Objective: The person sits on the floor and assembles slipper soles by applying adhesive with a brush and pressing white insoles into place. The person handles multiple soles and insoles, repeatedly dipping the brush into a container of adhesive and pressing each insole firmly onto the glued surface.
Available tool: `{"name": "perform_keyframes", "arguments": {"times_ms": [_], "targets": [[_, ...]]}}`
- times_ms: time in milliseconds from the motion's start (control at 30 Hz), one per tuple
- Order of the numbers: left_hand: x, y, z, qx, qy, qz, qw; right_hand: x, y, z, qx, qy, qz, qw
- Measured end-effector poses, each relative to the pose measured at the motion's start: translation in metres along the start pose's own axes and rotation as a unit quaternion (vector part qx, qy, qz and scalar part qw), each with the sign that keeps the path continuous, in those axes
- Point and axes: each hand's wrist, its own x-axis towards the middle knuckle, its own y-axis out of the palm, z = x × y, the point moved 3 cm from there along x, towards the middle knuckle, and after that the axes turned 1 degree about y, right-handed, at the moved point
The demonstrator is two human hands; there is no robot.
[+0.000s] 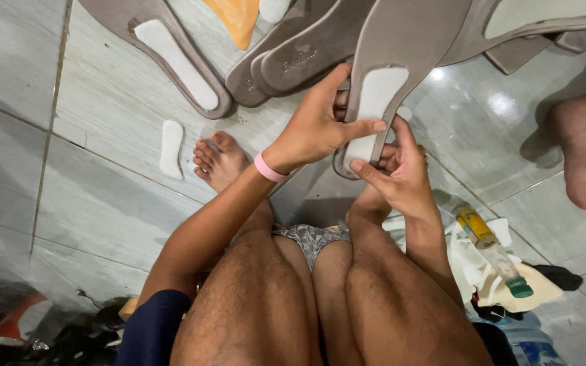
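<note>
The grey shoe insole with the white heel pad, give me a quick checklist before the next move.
1. Left hand grips grey shoe insole: ok.
2. Right hand supports the heel end: ok.
3. White heel pad lies inside the insole outline: ok.
4. Pad edges fully stuck down: cannot tell.
5. Spare white pad within reach on the tiled floor: ok.
6. Green-capped bottle closed: ok.
</note>
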Motion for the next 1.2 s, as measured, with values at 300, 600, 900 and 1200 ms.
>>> {"name": "perform_keyframes", "arguments": {"times_ms": [300, 600, 900, 1200], "targets": [[-0.001, 0.002, 0.000, -0.036, 0.009, -0.013, 0.999, 0.000, 0.001, -0.001, 0.026, 0.003, 0.007, 1.000], [-0.003, -0.001, -0.002, -0.009, 0.023, -0.027, 0.999, -0.006, 0.004, -0.014, 0.034, 0.004, 0.021, 0.999], [-0.001, 0.001, 0.006, -0.064, -0.013, -0.051, 0.997, -0.004, 0.002, -0.019, 0.022, 0.013, 0.007, 1.000], [0.009, -0.006, 0.009, -0.091, 0.015, -0.072, 0.993, -0.004, 0.008, -0.019, 0.029, 0.004, 0.012, 1.000]]}}
